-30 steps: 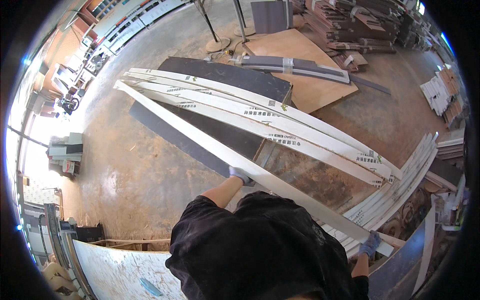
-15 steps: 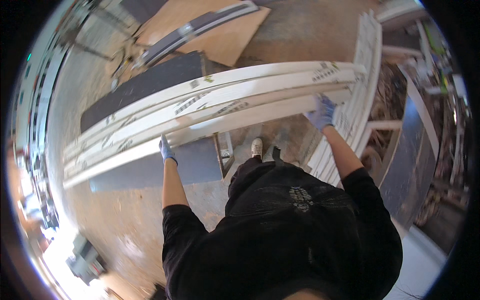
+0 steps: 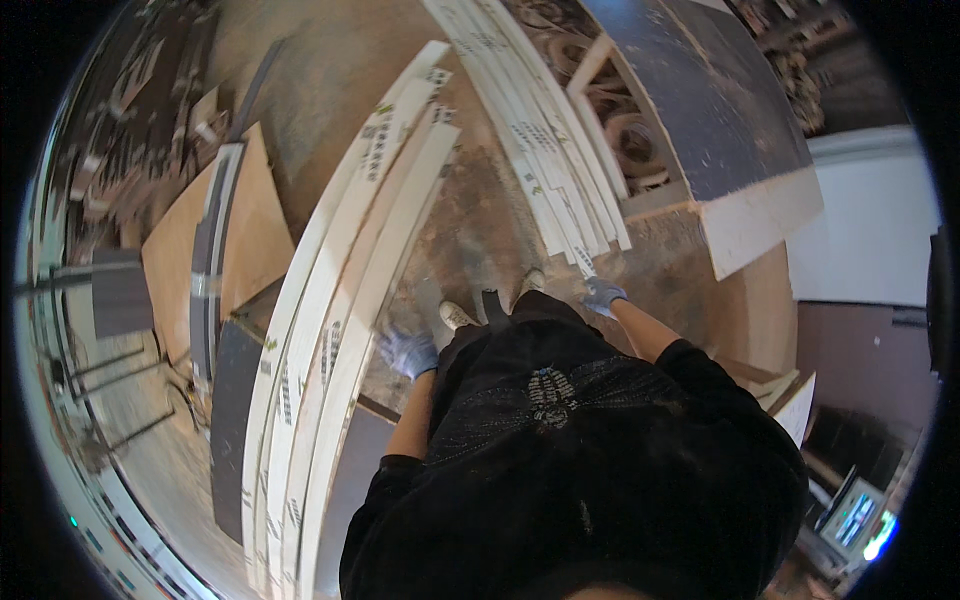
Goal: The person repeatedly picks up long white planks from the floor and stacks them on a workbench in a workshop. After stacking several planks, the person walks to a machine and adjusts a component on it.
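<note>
Several long white boards (image 3: 350, 260) with dark printing lie side by side on the left, running from near left toward the far middle. My left hand (image 3: 407, 352), in a pale bluish glove, is beside the right edge of these boards with its fingers spread and nothing in them. A second stack of long white boards (image 3: 530, 130) lies at the far right of centre, its near ends staggered. My right hand (image 3: 603, 295), also gloved, is at the near end of one board that juts out, its fingers curled against that end; the fingertips are small and partly hidden.
A dark-topped bench (image 3: 715, 90) with coiled material in its open side stands at the right. A plywood sheet (image 3: 255, 205) and dark strips (image 3: 207, 270) lie at the left. Dark panels (image 3: 235, 430) sit under the left boards. A lit screen (image 3: 857, 515) is at lower right.
My view has turned to the right. My right hand has left the first group of boards and come to the end of the other stack. My left hand has come off the boards, fingers spread.
</note>
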`<state>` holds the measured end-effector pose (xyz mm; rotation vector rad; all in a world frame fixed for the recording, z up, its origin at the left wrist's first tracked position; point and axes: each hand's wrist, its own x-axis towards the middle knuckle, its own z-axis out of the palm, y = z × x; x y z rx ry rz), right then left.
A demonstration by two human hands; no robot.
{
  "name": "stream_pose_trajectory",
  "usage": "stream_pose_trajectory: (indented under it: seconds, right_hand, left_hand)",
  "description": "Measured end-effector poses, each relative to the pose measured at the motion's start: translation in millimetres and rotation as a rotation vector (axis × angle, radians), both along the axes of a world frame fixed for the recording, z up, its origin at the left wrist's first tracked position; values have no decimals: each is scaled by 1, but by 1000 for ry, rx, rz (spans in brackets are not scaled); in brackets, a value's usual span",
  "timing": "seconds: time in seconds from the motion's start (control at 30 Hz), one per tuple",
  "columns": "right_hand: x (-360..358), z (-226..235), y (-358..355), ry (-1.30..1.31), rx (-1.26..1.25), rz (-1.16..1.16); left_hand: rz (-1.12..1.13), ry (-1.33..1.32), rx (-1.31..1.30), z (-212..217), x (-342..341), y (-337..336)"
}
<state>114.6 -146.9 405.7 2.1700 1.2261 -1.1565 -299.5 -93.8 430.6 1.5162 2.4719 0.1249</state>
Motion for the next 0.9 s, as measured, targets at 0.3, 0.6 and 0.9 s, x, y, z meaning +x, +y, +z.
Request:
stream_pose_trajectory:
  seconds: [0.3,0.6,0.9]
  right_hand:
    - [99,-10,-75,131,-42,-466]
    - [117,-101,-34,217,2,-691]
    - [160,-324,78,58,97,-744]
  left_hand:
    - [-372,-515,-541,-52,166,67]
    - [-407,-834,-939,-152,284,32]
    - [-670,-834,-999,-297,350,65]
